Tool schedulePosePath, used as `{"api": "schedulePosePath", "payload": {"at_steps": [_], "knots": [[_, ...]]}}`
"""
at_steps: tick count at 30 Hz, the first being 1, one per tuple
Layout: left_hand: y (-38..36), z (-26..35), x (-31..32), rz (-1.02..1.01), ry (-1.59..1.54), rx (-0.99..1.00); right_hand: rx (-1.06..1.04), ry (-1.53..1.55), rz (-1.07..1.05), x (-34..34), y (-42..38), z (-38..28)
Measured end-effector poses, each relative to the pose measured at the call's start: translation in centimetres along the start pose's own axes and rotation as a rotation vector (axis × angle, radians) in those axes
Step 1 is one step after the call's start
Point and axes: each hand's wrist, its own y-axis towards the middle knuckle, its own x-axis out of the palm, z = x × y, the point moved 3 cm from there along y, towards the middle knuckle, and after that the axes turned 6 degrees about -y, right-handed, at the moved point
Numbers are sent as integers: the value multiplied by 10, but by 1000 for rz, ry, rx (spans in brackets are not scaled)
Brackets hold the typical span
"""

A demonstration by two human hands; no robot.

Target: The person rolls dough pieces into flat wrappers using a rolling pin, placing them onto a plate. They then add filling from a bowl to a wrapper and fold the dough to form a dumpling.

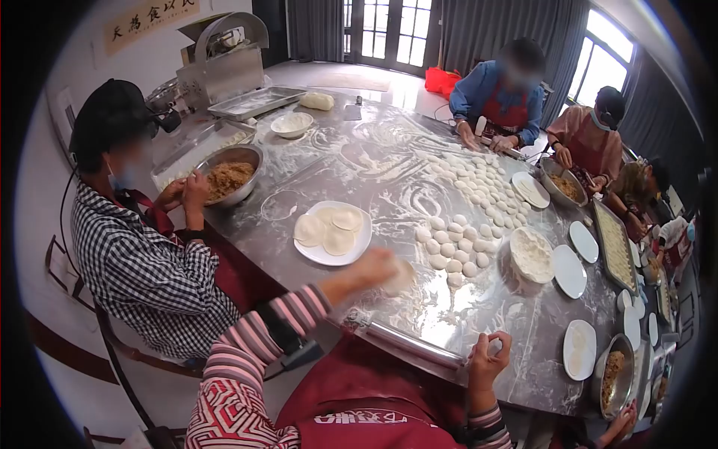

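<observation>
My left hand (374,269), smeared by motion, holds a thin round dough wrapper (400,278) above the floured metal table. Just left of it stands a white plate (357,253) with several flat wrappers (338,239) on it. A shiny metal rolling pin (415,346) lies along the near table edge. At its right end, my right hand (488,363) is closed with curled fingers, covering the handle. Beyond my hands sits a cluster of small dough balls (456,247), beside a bowl of flour (532,254).
At left, a person in a checked shirt (138,254) works over a bowl of filling (232,183). Across the table, a person in blue (486,90) uses a rolling pin. White plates (570,272), a tray (615,243) and another filling bowl (613,374) line the right side.
</observation>
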Motion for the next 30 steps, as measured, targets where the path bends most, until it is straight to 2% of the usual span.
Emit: {"api": "schedulePosePath", "payload": {"at_steps": [2,3,5,6,8,9,11,14,16,17,19,20,21,22,23,24,25,26,28,29,30], "knots": [[3,-20,-53,104,-10,-130,40,29,18,1,0,-1],[-3,-22,-59,102,-4,-131,3,0,19,0,0,3],[-18,-16,-72,528,533,81,-25,-26,24,-2,0,14],[-22,-17,-66,522,539,80,-74,-70,36,-3,-1,16],[-25,-8,-37,214,730,493,-122,-117,48,-3,-2,16],[-21,-9,-33,209,727,495,-81,-82,40,-2,-2,9],[-14,-13,-18,80,1025,730,-39,-55,30,-4,-1,5],[-1,-22,-31,44,1120,639,-37,-38,10,-1,2,4],[6,-32,-45,25,1181,568,54,29,-21,-1,4,8],[11,-45,-56,104,1221,538,62,30,-18,-1,6,12],[19,-70,-77,248,1188,514,-319,-218,-23,1,17,14],[30,-93,-85,348,1199,434,-412,-319,-41,1,21,15],[24,-79,-86,378,1217,488,-560,-347,16,4,26,12],[29,-79,-80,337,1256,407,-588,-533,-22,5,20,24],[23,-58,-68,500,1116,525,-266,-225,-129,3,33,11],[0,-3,-48,363,893,381,-79,-131,-217,2,38,7],[-3,-23,-25,243,741,401,97,-1,-315,1,46,9],[-22,12,-2,57,389,268,98,-14,-274,-9,56,13],[-61,50,35,-190,368,385,182,189,-364,-13,77,27],[-74,72,49,-340,293,395,255,262,-314,-24,92,50],[-85,73,63,-388,355,423,200,-87,-224,-44,115,60]]}}
